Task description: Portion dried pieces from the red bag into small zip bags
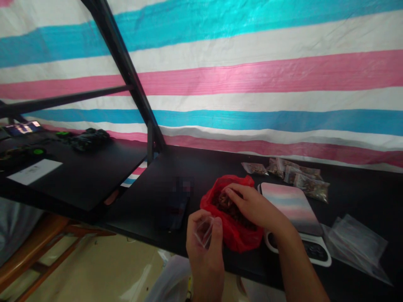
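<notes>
**Right hand in a red bag of dried brown pieces, left hand with a small clear bag**

On the black worktop (208,161), a red plastic bag (241,241) sits in front of the person, with dried brown pieces (226,202) inside. Just to its right is a digital scale (291,205), whose shiny plate reflects stripes. Behind the scale lie several small filled bags (311,187), and to its right some flat clear bags (359,241) overlap each other. At the left is a dark flat object (174,209). A striped sheet (252,75) hangs behind, crossed by a black frame (121,54).

The right forearm passes in front of the scale and covers part of its control panel. The left hand (204,247) stands before the near left edge of the red bag. The dark object is blurred, so its kind is hard to tell.

The left grip pinches a small clear bag (204,231) between thumb and fingers; where its mouth points, I cannot tell. The right hand (252,205) reaches in among the pieces; its fingertips are partly hidden, and I cannot tell if its grip closes on any. The red bag opens upward, its long axis running from far left to near right.
</notes>
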A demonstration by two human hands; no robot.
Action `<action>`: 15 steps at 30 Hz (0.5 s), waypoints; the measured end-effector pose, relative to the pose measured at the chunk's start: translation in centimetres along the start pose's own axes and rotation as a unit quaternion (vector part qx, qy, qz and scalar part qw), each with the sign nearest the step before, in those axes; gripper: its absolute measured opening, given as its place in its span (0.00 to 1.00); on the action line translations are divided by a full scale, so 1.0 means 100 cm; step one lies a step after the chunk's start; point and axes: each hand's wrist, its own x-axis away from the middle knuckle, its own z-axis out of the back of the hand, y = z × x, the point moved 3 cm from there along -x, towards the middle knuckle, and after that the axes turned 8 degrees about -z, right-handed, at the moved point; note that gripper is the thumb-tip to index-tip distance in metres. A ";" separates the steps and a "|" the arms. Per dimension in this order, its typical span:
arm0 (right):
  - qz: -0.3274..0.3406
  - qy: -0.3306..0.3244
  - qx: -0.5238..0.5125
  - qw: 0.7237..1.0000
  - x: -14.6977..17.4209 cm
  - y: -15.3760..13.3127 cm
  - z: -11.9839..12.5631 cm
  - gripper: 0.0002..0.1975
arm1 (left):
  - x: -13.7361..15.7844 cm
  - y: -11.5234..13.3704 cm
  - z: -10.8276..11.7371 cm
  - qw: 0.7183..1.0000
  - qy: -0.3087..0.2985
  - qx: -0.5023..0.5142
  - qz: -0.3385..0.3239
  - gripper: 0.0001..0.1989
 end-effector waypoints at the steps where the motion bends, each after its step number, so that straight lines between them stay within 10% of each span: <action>1: -0.002 0.005 -0.005 1.000 0.000 0.000 0.002 0.15 | -0.001 0.001 -0.003 1.000 -0.005 -0.004 -0.003 0.19; 15: 0.031 0.002 -0.080 0.996 0.023 -0.049 0.004 0.08 | -0.023 -0.006 -0.017 0.996 -0.077 0.046 0.019 0.15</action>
